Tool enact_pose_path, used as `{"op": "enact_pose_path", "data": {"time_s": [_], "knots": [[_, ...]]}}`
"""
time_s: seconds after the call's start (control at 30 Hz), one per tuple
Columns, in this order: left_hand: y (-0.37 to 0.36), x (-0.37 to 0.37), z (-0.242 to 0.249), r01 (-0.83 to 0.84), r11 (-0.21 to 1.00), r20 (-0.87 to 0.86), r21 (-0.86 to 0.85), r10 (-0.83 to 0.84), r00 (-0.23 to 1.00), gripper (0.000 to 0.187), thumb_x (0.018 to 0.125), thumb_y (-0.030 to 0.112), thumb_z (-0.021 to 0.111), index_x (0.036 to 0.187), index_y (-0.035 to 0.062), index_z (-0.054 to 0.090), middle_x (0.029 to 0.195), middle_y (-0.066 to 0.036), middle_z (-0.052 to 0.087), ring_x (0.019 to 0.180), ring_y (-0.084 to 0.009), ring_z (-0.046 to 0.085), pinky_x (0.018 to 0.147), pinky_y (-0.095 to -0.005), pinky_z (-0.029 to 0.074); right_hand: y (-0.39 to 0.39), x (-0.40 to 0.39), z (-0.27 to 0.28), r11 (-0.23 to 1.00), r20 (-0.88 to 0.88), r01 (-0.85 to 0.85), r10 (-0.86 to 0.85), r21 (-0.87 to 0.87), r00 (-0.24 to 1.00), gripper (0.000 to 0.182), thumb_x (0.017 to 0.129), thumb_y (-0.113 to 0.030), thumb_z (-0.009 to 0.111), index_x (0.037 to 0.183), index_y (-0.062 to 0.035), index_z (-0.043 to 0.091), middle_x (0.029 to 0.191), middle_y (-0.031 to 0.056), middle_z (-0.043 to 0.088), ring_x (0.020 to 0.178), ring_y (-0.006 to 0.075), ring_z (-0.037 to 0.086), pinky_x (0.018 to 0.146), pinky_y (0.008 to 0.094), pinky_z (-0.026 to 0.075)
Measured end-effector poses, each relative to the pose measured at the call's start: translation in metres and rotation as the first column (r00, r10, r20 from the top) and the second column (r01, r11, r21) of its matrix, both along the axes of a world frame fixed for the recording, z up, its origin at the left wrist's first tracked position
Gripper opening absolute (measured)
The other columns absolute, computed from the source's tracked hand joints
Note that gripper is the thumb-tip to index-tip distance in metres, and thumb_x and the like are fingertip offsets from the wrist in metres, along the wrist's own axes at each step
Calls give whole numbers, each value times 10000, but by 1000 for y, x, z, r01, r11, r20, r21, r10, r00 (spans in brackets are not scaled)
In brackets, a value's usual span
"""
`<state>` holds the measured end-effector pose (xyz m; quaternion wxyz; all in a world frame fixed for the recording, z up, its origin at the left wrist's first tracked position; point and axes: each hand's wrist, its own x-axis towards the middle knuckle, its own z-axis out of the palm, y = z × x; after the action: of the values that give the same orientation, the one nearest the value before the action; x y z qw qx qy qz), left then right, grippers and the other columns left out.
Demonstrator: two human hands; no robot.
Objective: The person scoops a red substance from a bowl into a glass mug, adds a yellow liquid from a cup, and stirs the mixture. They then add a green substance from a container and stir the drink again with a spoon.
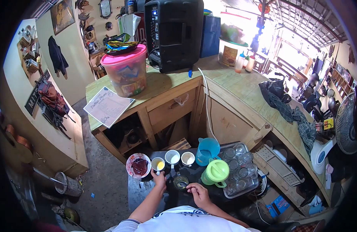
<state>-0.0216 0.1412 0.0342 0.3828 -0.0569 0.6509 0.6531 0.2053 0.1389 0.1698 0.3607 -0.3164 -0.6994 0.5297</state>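
Note:
My left hand (159, 181) is closed at the handle of a white cup (158, 164) with something yellow inside. My right hand (197, 192) pinches something too small to make out at the right side of a clear glass mug (180, 182). Behind the mug stand two more white cups, one (172, 157) with pale contents and one (187, 159) with beige contents. Left of the cups, a patterned bowl (129, 165) holds a dark red packet (140, 167). Right of them are a blue pitcher (208, 151) and a green lidded pitcher (216, 172).
Several clear glasses stand on a tray (240, 191) at the right of the dark table (159, 201). Beyond, a wooden counter (232, 87) bears a menu sheet (108, 107), a pink-lidded tub (126, 75) and a black speaker (174, 34). A fan (345, 127) stands far right.

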Motion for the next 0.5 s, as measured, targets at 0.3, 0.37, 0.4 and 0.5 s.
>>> {"op": "enact_pose_path", "data": {"time_s": [0.3, 0.37, 0.4, 0.5], "knots": [[9, 0, -2, 45, 953, 13, -299, -43, 999, 969, 713, 100, 702, 1501, 273, 165, 1396, -190, 218, 1192, -304, 403, 697, -366, 516, 1, 3, 9, 944, 67, 83, -110, 320, 992, 166, 902, -69, 564, 1021, -38, 676, 967, 131, 588, 837, 261, 620, 720, 317, 500], [2, -4, -8, 74, 961, 12, -268, -74, 997, 986, 708, 117, 714, 1504, 265, 152, 1395, -195, 222, 1194, -309, 403, 691, -363, 518, 1, 7, 6, 968, 117, 70, -100, 242, 988, 165, 908, -70, 562, 1021, -33, 677, 970, 136, 587, 848, 249, 629, 728, 309, 503], [-4, -4, -13, 105, 965, 14, -242, -105, 994, 1003, 703, 135, 727, 1507, 257, 139, 1395, -200, 225, 1197, -314, 403, 684, -360, 519, 1, 9, 4, 986, 169, 59, -86, 156, 982, 165, 914, -72, 561, 1020, -27, 679, 972, 140, 586, 860, 238, 637, 735, 302, 507], [-11, 4, -14, 67, 960, -57, -270, -85, 995, 929, 695, 174, 756, 1454, 178, 220, 1363, -205, 273, 1188, -316, 403, 840, -402, 468, -1, 10, 14, 991, 40, 120, -122, 54, 992, 177, 930, -49, 536, 1049, 1, 658, 976, 137, 605, 912, 218, 647, 772, 294, 526]]}}
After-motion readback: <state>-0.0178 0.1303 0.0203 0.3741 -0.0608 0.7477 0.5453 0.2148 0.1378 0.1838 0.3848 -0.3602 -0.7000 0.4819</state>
